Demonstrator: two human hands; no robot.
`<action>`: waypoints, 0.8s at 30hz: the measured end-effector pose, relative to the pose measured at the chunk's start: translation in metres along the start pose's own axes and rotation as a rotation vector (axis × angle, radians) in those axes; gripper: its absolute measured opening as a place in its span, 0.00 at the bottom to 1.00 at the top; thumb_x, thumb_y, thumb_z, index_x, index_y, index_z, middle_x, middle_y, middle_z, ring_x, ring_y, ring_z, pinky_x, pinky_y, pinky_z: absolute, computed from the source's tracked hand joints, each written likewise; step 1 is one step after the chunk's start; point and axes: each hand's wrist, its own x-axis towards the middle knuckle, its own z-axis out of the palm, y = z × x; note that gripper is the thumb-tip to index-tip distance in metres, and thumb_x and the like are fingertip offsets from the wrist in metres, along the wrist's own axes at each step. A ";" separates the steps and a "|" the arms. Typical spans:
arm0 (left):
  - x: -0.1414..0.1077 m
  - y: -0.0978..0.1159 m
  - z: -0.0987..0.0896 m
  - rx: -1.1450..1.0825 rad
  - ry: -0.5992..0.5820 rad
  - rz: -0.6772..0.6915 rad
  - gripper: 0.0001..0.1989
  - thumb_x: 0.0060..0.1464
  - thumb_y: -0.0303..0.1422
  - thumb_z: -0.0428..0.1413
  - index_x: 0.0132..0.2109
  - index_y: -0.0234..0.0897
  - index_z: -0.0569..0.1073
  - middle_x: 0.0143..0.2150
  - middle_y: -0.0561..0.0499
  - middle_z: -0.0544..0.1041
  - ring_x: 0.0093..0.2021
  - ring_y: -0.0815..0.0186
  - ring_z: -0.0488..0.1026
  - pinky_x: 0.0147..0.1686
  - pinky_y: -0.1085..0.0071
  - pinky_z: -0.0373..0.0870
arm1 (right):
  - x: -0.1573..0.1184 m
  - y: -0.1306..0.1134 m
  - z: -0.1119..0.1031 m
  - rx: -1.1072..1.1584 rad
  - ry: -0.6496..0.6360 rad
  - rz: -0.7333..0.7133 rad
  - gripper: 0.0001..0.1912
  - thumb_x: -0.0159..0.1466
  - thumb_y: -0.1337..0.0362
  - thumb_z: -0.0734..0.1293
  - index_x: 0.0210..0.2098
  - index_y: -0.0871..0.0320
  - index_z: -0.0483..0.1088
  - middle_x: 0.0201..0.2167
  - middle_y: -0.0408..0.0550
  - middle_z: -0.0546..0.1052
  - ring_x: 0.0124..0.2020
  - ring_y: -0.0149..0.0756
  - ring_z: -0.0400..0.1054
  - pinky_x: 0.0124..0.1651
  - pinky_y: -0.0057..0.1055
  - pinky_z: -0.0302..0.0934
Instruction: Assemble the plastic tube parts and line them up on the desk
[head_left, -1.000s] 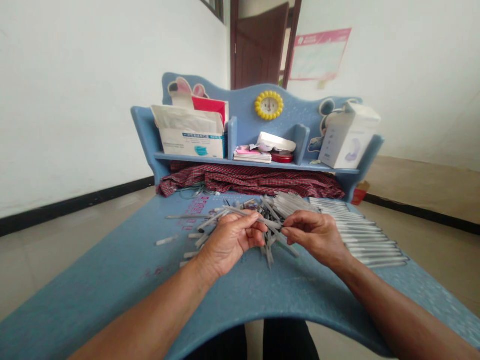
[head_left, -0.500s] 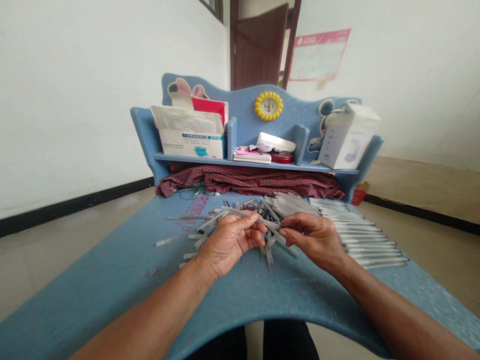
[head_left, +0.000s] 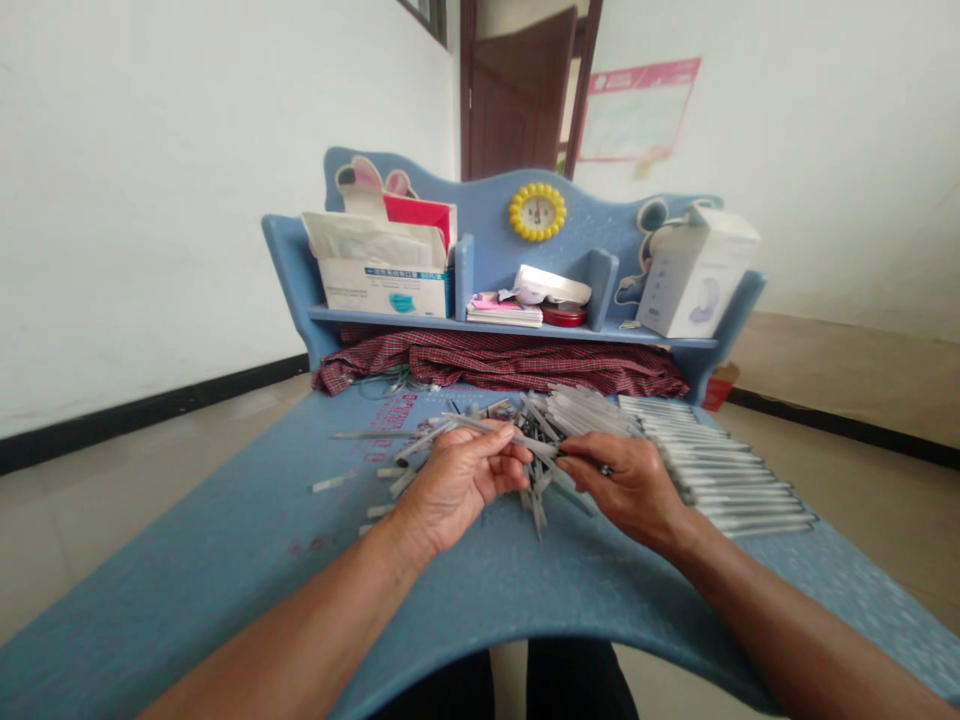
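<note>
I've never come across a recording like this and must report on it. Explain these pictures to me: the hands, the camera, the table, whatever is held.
There is no machine here: these are a person's bare left hand and right hand. One camera, worn on the person's head, looks forward and down past both forearms.

On the blue table lie a loose pile of pen-like parts and, to the right, a row of slim pen-like sticks. Behind them, a red checked cloth lies under a shelf holding boxes.

The left hand holds a slim grey tube between thumb and fingers. The right hand's fingertips are at the tube's right end; whether they grip it or some small part there, I cannot tell.
</note>
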 end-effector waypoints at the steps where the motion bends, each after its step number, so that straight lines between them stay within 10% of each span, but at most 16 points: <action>1: 0.000 0.000 0.000 0.002 -0.003 -0.001 0.02 0.51 0.25 0.55 0.32 0.29 0.72 0.25 0.46 0.77 0.20 0.70 0.72 0.24 0.75 0.71 | 0.000 -0.001 0.000 0.012 -0.022 0.018 0.09 0.60 0.61 0.63 0.32 0.58 0.73 0.23 0.45 0.75 0.23 0.30 0.67 0.29 0.25 0.60; 8: -0.001 0.001 0.001 0.004 -0.003 0.008 0.03 0.52 0.25 0.54 0.32 0.29 0.71 0.25 0.46 0.77 0.20 0.70 0.72 0.24 0.75 0.71 | 0.000 0.003 0.001 0.376 -0.188 0.262 0.19 0.64 0.53 0.57 0.28 0.61 0.69 0.17 0.43 0.69 0.18 0.27 0.63 0.22 0.24 0.57; 12: -0.001 0.001 0.001 -0.002 0.021 0.020 0.02 0.52 0.25 0.54 0.33 0.29 0.71 0.25 0.46 0.76 0.20 0.70 0.72 0.24 0.74 0.71 | 0.000 0.009 0.002 0.382 -0.128 0.218 0.16 0.58 0.56 0.66 0.41 0.60 0.66 0.23 0.42 0.72 0.22 0.28 0.65 0.25 0.25 0.59; 19: 0.000 -0.001 0.001 -0.007 0.017 0.002 0.02 0.52 0.24 0.54 0.33 0.29 0.71 0.25 0.46 0.76 0.20 0.71 0.72 0.24 0.75 0.71 | -0.001 0.003 0.002 0.281 -0.202 0.197 0.20 0.65 0.56 0.55 0.25 0.61 0.67 0.17 0.42 0.67 0.17 0.26 0.62 0.22 0.24 0.55; 24: 0.000 0.000 0.001 -0.014 0.028 0.009 0.03 0.52 0.24 0.54 0.33 0.28 0.71 0.25 0.46 0.76 0.20 0.71 0.72 0.24 0.75 0.71 | 0.000 0.008 0.004 0.364 -0.180 0.228 0.13 0.61 0.55 0.63 0.36 0.60 0.66 0.18 0.39 0.67 0.18 0.27 0.63 0.22 0.23 0.56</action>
